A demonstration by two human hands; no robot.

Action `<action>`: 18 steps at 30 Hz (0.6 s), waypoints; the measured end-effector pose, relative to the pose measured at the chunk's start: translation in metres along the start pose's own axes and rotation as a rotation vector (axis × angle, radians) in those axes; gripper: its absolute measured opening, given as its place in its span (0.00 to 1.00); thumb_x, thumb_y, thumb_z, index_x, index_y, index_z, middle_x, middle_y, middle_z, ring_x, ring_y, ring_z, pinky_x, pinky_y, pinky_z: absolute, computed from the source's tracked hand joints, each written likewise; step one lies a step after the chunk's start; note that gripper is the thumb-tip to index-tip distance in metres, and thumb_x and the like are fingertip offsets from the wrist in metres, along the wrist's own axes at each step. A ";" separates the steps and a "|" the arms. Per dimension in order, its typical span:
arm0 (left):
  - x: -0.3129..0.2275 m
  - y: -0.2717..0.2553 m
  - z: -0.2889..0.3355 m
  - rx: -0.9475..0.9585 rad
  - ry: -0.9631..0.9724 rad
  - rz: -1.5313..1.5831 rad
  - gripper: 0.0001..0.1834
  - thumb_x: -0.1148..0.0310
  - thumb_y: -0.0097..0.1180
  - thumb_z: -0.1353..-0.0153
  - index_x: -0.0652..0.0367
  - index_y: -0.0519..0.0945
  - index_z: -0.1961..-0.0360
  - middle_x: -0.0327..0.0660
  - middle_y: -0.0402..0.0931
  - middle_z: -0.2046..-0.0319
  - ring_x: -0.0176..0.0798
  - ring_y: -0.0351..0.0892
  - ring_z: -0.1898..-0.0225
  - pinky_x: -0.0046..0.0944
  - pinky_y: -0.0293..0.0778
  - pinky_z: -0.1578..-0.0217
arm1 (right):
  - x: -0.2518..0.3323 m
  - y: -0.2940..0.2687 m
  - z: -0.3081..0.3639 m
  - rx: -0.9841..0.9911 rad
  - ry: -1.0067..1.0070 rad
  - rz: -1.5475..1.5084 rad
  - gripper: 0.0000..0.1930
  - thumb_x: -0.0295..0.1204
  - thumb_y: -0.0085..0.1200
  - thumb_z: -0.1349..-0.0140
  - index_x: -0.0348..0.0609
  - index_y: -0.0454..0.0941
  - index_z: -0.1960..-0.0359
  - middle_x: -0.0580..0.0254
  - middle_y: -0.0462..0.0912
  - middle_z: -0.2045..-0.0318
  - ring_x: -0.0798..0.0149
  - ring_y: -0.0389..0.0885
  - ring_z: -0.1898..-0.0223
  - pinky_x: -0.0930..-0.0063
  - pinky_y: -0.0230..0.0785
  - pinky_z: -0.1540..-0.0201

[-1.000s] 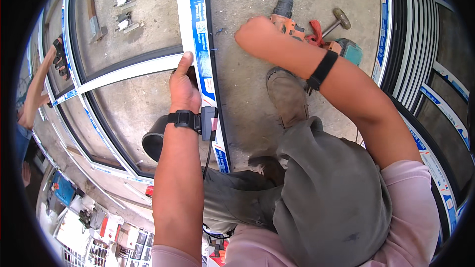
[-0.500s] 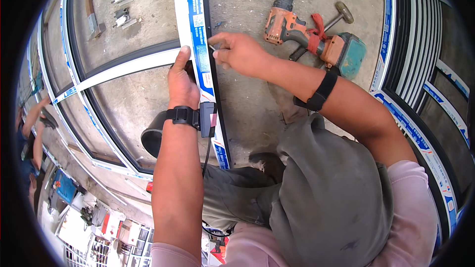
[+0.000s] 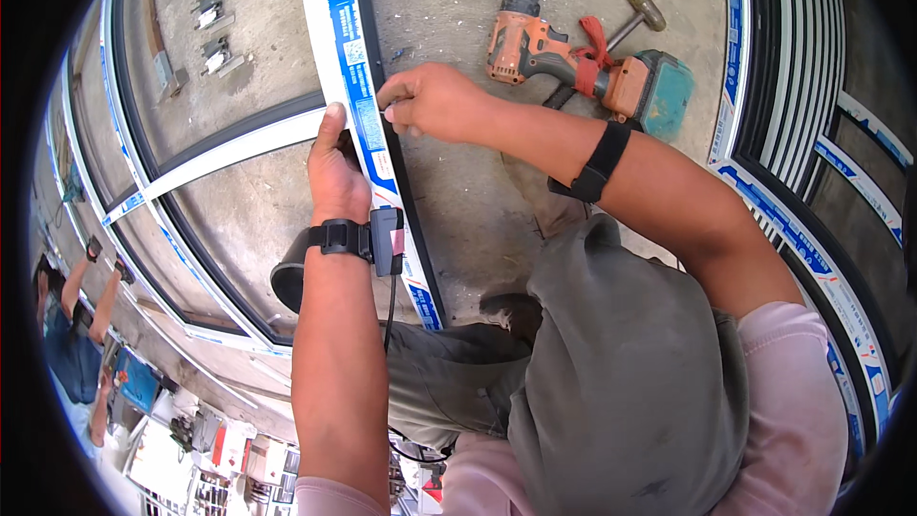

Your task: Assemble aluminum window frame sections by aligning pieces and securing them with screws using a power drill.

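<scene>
An aluminium window frame with white faces, black edges and blue-and-white protective film (image 3: 361, 86) stands in front of me. My left hand (image 3: 337, 172) grips its upright bar beside the white crossbar (image 3: 239, 145). The thumb points up along the near face, while the other fingers are mostly hidden behind the bar. On the bar's right side, my right hand (image 3: 435, 103) is closed in a pinch at the black edge. A small silver metal piece (image 3: 386, 113) shows at its fingertips, touching or very close to the bar; its exact kind cannot be made out.
An orange-and-grey cordless drill (image 3: 535, 53) with a teal battery lies on the concrete right of my hands, beside a hammer (image 3: 647, 11). Another hammer (image 3: 164, 67) and metal fittings (image 3: 215, 53) lie left. More frames (image 3: 802, 220) stand right; a co-worker (image 3: 81, 344) is far left.
The view has shifted slightly, so frame, drill and hands sit further left. Both hands keep their places on the bar. The co-worker at the far left has moved, showing more of the body.
</scene>
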State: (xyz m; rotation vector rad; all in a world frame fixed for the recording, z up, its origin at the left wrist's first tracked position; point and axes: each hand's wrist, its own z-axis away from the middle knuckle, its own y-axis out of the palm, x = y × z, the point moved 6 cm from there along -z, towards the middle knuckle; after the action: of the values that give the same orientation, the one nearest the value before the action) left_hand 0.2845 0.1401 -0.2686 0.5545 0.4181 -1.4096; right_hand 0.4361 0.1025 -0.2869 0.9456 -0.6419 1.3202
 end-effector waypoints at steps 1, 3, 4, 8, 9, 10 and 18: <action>0.000 -0.002 -0.001 -0.005 0.005 -0.005 0.22 0.59 0.63 0.42 0.64 0.77 0.54 0.43 0.79 0.60 0.38 0.77 0.57 0.37 0.72 0.51 | 0.001 0.000 -0.001 0.003 0.000 0.029 0.10 0.25 0.54 0.42 0.38 0.80 0.59 0.62 0.81 0.75 0.71 0.76 0.77 0.75 0.70 0.71; 0.000 -0.003 -0.002 -0.010 0.013 -0.012 0.22 0.59 0.63 0.41 0.64 0.76 0.53 0.44 0.79 0.61 0.38 0.77 0.57 0.37 0.72 0.51 | 0.000 0.000 -0.002 -0.016 0.010 0.016 0.10 0.26 0.55 0.42 0.38 0.80 0.59 0.63 0.81 0.75 0.71 0.76 0.77 0.75 0.70 0.71; 0.001 -0.003 -0.002 -0.004 0.002 0.000 0.21 0.59 0.63 0.41 0.64 0.76 0.53 0.44 0.79 0.61 0.38 0.77 0.57 0.37 0.72 0.51 | 0.000 0.000 -0.003 -0.028 0.020 0.005 0.10 0.26 0.55 0.42 0.38 0.81 0.60 0.63 0.81 0.76 0.71 0.76 0.77 0.75 0.70 0.71; 0.002 0.002 -0.002 0.007 -0.008 0.024 0.21 0.59 0.62 0.41 0.64 0.77 0.54 0.44 0.79 0.60 0.39 0.77 0.57 0.38 0.73 0.51 | 0.004 -0.006 -0.006 -0.006 0.044 0.007 0.10 0.26 0.55 0.42 0.38 0.81 0.61 0.63 0.81 0.77 0.71 0.77 0.77 0.74 0.71 0.71; 0.001 0.002 -0.001 0.007 -0.010 0.021 0.21 0.59 0.62 0.41 0.64 0.77 0.54 0.44 0.79 0.60 0.39 0.78 0.57 0.38 0.73 0.51 | 0.007 -0.006 -0.006 -0.014 0.003 0.084 0.10 0.26 0.54 0.42 0.37 0.81 0.61 0.63 0.81 0.77 0.71 0.76 0.76 0.74 0.71 0.71; 0.000 0.001 -0.001 0.003 -0.005 0.023 0.21 0.59 0.62 0.41 0.64 0.77 0.54 0.44 0.79 0.60 0.39 0.78 0.57 0.38 0.73 0.51 | 0.010 -0.006 -0.006 -0.022 -0.039 0.161 0.10 0.26 0.53 0.42 0.37 0.81 0.60 0.63 0.81 0.77 0.71 0.76 0.76 0.74 0.71 0.71; 0.001 -0.004 -0.005 0.026 -0.018 0.015 0.21 0.58 0.62 0.41 0.62 0.77 0.53 0.43 0.79 0.59 0.39 0.77 0.57 0.38 0.72 0.50 | 0.001 0.000 -0.005 -0.066 0.022 -0.008 0.10 0.26 0.52 0.43 0.37 0.81 0.62 0.61 0.81 0.78 0.69 0.78 0.76 0.72 0.70 0.71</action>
State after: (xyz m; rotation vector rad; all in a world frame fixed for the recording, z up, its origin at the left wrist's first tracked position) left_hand 0.2811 0.1422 -0.2735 0.5645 0.3805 -1.4069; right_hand 0.4360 0.1069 -0.2887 0.8783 -0.6596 1.2934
